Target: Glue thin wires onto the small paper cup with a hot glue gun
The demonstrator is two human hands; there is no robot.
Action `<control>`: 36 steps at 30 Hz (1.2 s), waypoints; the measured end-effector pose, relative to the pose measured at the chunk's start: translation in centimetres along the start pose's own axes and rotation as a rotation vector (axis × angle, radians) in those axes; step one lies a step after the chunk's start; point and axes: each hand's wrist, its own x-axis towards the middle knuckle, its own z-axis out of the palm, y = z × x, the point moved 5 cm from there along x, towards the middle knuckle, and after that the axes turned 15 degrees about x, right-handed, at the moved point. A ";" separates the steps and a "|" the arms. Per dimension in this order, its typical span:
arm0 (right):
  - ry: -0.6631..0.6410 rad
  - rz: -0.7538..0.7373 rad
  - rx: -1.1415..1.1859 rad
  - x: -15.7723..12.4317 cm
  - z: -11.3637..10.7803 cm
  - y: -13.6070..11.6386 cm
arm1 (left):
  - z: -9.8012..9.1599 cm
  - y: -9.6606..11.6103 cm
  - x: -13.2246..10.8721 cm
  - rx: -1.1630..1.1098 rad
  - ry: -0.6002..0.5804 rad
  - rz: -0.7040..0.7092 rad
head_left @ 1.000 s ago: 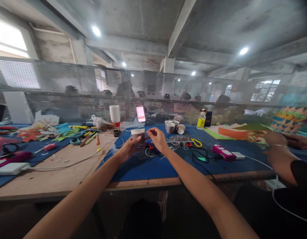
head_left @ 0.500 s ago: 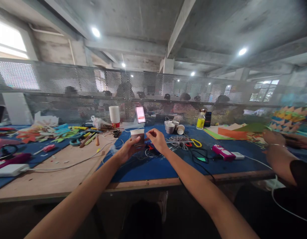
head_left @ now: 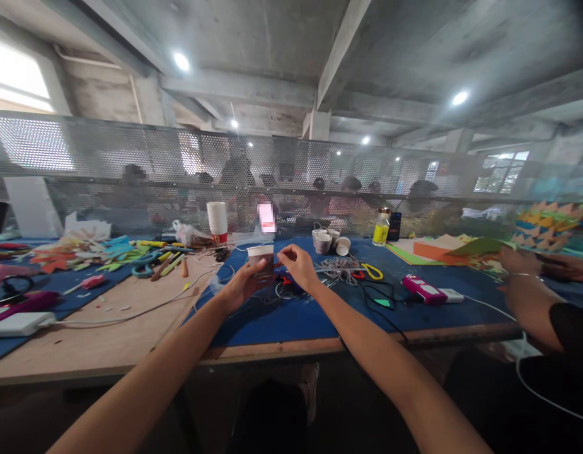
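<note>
My left hand [head_left: 242, 285] is wrapped round a paper cup [head_left: 261, 253], held upright above the blue table cover. The cup has a white rim and a grey-brown wrapped side. Just to its right, my right hand [head_left: 298, 268] is closed in a pinch near the rim; what sits between the fingertips is too small to make out. Behind and right of that hand lies a tangle of grey cord [head_left: 341, 269], with yellow-handled scissors [head_left: 372, 271] beside it. Several similar cups [head_left: 323, 242] stand farther back, and one cup [head_left: 343, 246] lies on its side.
A stack of white cups [head_left: 217, 219] and a lit phone [head_left: 266, 218] stand by the mesh partition. Tools and paper scraps cover the left. On the right are a yellow bottle [head_left: 380, 227], a magenta device [head_left: 423, 291] and another person's hands [head_left: 520, 261] with green paper.
My hands and the cup stay almost where they were. At the right, the other person's green paper has shifted slightly.
</note>
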 end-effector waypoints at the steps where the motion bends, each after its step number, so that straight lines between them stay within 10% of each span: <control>1: -0.001 0.002 0.001 0.0 0.0 0.0 | 0.0 0.0 0.0 0.004 0.004 -0.001; 36: -0.017 0.030 -0.010 0.3 -0.1 0.6 | 0.2 0.0 -0.1 0.002 -0.037 0.029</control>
